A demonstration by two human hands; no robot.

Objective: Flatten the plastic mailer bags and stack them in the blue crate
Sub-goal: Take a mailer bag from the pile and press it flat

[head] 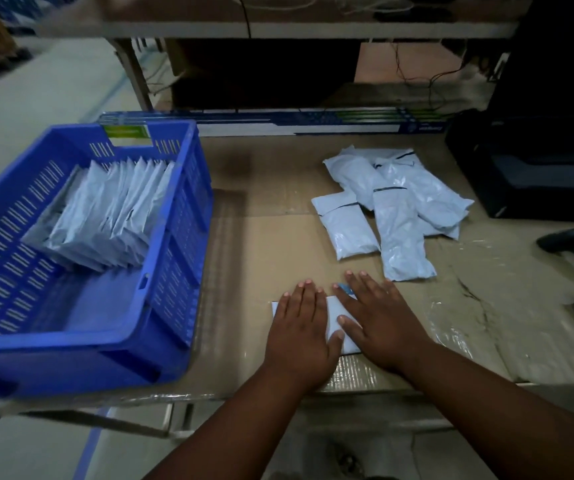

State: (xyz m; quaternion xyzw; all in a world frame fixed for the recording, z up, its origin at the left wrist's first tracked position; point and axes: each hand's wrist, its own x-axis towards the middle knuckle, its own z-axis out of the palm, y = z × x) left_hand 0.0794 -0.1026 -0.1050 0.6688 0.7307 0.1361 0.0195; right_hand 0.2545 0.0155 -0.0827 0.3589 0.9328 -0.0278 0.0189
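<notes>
Both hands, left hand (301,317) and right hand (379,317), lay flat with fingers straight on one mailer bag (334,318), pressing air out against the cardboard-covered table (278,237); the blue crate (81,344) stood just left, already holding a row.

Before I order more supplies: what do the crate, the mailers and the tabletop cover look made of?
Crate: rigid moulded blue plastic, with slotted walls. Mailers: thin pale plastic film, glossy and creased. Tabletop cover: flattened brown cardboard, seemingly taped or film-wrapped, judging by its shiny strips.
</notes>
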